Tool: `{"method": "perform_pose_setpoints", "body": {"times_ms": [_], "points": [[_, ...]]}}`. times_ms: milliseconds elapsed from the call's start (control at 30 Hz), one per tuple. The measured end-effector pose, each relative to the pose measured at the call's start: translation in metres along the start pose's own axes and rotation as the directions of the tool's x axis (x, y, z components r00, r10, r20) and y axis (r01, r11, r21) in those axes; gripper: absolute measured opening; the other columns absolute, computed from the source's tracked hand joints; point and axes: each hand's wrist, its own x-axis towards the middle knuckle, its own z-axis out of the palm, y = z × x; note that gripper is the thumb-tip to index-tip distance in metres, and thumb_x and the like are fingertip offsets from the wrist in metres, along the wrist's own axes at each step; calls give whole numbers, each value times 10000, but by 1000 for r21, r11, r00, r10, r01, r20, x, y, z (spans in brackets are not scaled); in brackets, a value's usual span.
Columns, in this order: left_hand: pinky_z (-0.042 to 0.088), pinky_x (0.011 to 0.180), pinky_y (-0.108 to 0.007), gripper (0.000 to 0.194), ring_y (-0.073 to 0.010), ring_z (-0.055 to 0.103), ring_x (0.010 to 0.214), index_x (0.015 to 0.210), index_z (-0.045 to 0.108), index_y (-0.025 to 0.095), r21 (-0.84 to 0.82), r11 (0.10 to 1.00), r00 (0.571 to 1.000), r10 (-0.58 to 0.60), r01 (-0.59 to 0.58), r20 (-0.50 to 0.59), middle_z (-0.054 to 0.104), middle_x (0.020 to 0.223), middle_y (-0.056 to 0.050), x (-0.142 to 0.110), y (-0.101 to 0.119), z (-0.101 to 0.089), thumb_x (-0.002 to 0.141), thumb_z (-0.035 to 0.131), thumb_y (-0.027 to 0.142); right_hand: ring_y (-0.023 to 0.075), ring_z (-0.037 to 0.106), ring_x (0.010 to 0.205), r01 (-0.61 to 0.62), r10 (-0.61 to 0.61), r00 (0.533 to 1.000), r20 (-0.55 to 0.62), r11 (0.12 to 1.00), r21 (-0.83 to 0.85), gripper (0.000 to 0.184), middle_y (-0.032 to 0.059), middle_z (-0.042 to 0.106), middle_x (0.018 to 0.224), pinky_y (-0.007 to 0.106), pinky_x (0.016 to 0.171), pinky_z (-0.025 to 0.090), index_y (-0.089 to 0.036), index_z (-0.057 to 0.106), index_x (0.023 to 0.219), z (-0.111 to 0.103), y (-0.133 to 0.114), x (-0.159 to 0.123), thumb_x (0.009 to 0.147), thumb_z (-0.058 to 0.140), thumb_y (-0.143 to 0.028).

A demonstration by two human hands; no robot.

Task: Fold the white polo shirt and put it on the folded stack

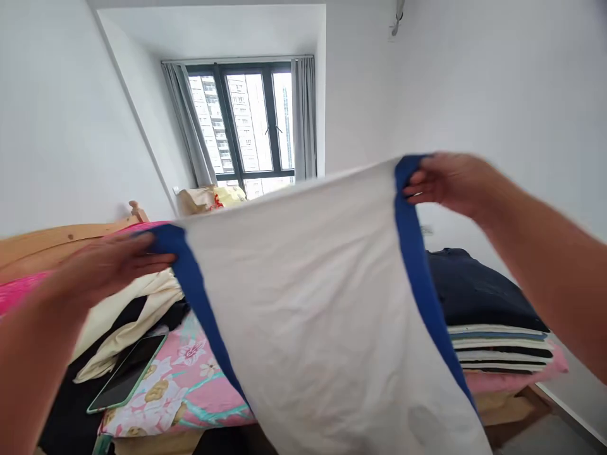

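I hold up a white garment (pixel 308 303) with blue side bands, stretched wide in front of me above a bed. My left hand (pixel 111 265) grips the left blue band (pixel 190 278) at its top corner; the hand is blurred. My right hand (pixel 446 180) is closed on the top of the right blue band (pixel 417 265), held higher than the left. The cloth hangs down and hides the middle of the bed.
Under the cloth lies a pink flowered sheet (pixel 184 385) with a phone (pixel 128 373) in a green case, cream clothes (pixel 128 316) and dark clothes. A stack of folded clothes (pixel 493 328) sits at the right. A wooden headboard (pixel 61 240) and a window (pixel 246 120) lie beyond.
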Motion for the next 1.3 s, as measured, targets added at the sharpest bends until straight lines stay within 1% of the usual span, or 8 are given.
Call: {"method": "perform_pose_setpoints", "body": {"times_ms": [100,267,400,567,733,833,1100,1300], "points": [[510,891,-512,271,-153,660,713,974,567,58,-135,977,985,-161,167,54,671,786,-65,47,12,15,798,647,249,195,682,652,-99,100,995,-13,995,12,126,74,674,712,429,641,563,-155,452,805,36,33,32,913,405,-110],[474,902,-492,241,-105,668,784,954,489,16,-154,888,898,410,-433,-160,654,900,-39,100,69,17,801,602,165,153,685,755,194,-179,976,-123,974,118,80,83,680,855,393,721,542,-162,435,889,51,23,72,940,374,-150],[363,768,-508,487,-165,588,997,1059,377,-153,205,748,762,647,-631,-14,604,991,-51,74,77,1,847,26,110,151,682,775,229,-220,971,-92,967,112,36,72,680,850,400,715,524,-156,454,930,39,34,61,917,423,-143],[463,891,-436,262,-173,617,994,845,591,78,420,682,801,531,-598,278,667,1020,-30,-31,-35,-3,783,552,330,221,671,782,67,-59,994,88,993,-93,151,53,673,785,423,678,542,-213,531,887,1,146,-18,802,606,-313],[516,890,-355,118,-195,633,1029,859,625,231,490,715,798,157,-498,582,675,1126,-51,-149,-216,8,800,523,218,208,624,734,108,126,935,332,790,-604,177,26,648,810,377,693,522,-248,608,912,-35,289,-146,826,517,-374],[519,899,-398,184,-210,631,1042,865,638,243,529,682,785,110,-506,609,685,1114,-42,-205,-282,11,814,475,175,219,607,883,205,152,891,427,706,-678,190,47,646,927,393,810,490,-247,604,931,-47,344,-214,845,435,-258],[415,1002,-482,206,-250,512,1200,945,663,248,562,536,762,286,-630,581,650,1174,-45,-244,-271,36,810,530,169,231,529,1041,326,-46,926,375,602,-729,222,72,600,1034,415,926,422,-227,566,987,-8,336,-271,819,455,-135],[463,918,-391,209,-207,590,1052,1017,635,235,431,555,667,341,-711,662,668,1096,-52,-250,-246,114,860,505,185,207,534,941,529,-65,766,640,630,-569,158,59,599,955,360,851,435,-222,574,952,89,309,-285,846,487,-142]]}}
